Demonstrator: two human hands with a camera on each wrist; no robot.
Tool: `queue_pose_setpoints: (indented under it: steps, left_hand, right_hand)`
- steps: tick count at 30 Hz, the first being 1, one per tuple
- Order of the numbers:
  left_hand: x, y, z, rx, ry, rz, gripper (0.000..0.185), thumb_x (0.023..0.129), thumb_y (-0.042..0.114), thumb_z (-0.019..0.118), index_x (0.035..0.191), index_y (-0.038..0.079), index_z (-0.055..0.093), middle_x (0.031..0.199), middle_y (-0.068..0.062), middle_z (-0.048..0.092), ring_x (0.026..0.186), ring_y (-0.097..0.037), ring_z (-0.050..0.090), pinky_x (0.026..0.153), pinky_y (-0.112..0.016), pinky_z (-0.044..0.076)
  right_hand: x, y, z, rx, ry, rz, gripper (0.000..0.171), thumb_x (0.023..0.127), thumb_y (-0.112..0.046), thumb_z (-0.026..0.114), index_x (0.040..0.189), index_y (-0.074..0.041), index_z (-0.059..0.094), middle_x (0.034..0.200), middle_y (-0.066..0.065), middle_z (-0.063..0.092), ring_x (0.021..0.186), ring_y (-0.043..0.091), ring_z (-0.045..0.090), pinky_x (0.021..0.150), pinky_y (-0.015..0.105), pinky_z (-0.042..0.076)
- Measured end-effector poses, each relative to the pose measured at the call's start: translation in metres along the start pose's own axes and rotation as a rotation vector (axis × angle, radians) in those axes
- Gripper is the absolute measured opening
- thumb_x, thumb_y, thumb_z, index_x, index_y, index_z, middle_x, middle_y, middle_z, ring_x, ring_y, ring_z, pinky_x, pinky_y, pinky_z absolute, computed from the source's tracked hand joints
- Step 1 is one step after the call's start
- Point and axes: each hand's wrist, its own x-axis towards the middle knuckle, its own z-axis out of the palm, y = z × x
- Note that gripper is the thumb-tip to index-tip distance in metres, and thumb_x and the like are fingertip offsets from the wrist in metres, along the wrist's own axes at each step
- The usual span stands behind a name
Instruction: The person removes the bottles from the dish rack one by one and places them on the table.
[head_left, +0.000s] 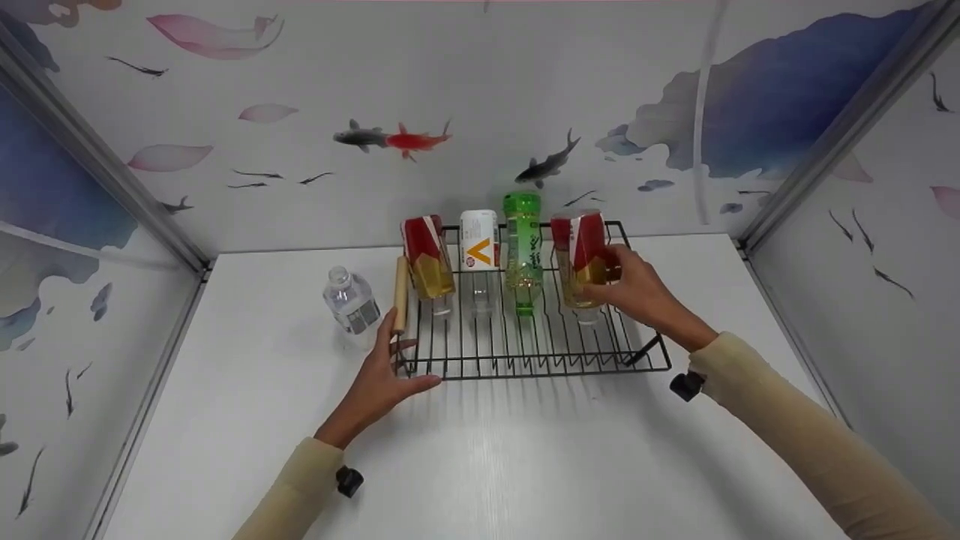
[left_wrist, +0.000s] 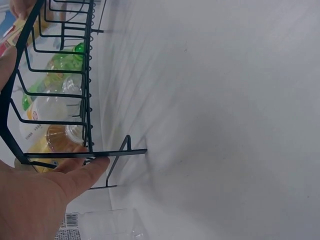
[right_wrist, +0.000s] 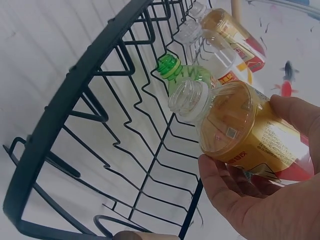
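Observation:
Near the right end of a black wire dish rack (head_left: pixel 540 367), my right hand (head_left: pixel 643 291) grips a plastic bottle (head_left: pixel 587 251) with a red-and-yellow label. Seen in the right wrist view, this bottle (right_wrist: pixel 235 120) is tilted neck-down, uncapped, with fingers (right_wrist: pixel 220 185) beneath and the thumb on top. My left hand (head_left: pixel 379 382) holds the rack's front left corner, by its wooden handle (head_left: pixel 401 296). Also neck-down in the rack are another red-and-yellow bottle (head_left: pixel 429 259), a bottle with a white label (head_left: pixel 480 244) and a green bottle (head_left: pixel 523 247).
A clear uncapped bottle (head_left: pixel 352 301) stands on the white table (head_left: pixel 480 465), left of the rack. Behind the rack rises a wall (head_left: pixel 480 90) painted with fish, and side panels enclose the table on both sides.

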Motion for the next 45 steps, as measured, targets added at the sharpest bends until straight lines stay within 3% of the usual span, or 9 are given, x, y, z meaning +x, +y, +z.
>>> queue_pose_setpoints:
  steps: [9,21,28,45]
  left_hand:
    - [0.0,-0.002,-0.001,-0.013,-0.008,-0.009,0.134,0.082,0.042,0.1,0.177,0.036,0.006,0.171,-0.022,0.034,0.154,-0.034,0.05,0.121,-0.067,0.043]
    - [0.001,-0.001,-0.001,-0.037,-0.02,-0.003,0.131,0.086,0.033,0.098,0.177,0.036,0.004,0.172,-0.022,0.031,0.155,-0.034,0.048,0.122,-0.067,0.043]
    - [0.001,0.002,-0.001,-0.026,-0.016,-0.016,0.135,0.082,0.041,0.1,0.177,0.036,0.004,0.172,-0.021,0.033,0.155,-0.033,0.048,0.121,-0.067,0.044]
    - [0.0,0.002,-0.002,-0.028,-0.02,-0.022,0.136,0.082,0.042,0.1,0.177,0.035,0.004,0.172,-0.021,0.032,0.155,-0.033,0.048,0.121,-0.066,0.044]
  right_hand:
    - [-0.01,-0.001,0.001,-0.027,0.0,-0.021,0.081,0.098,-0.027,0.085,0.161,0.0,0.041,0.153,0.021,0.056,0.132,0.04,0.057,0.112,0.06,0.055]
    - [-0.02,-0.005,0.001,-0.046,-0.021,-0.049,0.081,0.097,-0.025,0.087,0.16,0.001,0.043,0.151,0.02,0.052,0.132,0.042,0.06,0.107,0.061,0.058]
    - [-0.026,-0.011,0.001,-0.05,-0.034,-0.042,0.082,0.099,-0.028,0.085,0.162,0.002,0.041,0.154,0.023,0.052,0.135,0.045,0.059,0.108,0.064,0.057]
    - [-0.034,-0.011,0.007,-0.035,-0.066,-0.072,0.08,0.097,-0.024,0.087,0.161,0.0,0.046,0.154,0.023,0.059,0.134,0.045,0.062,0.108,0.064,0.057]
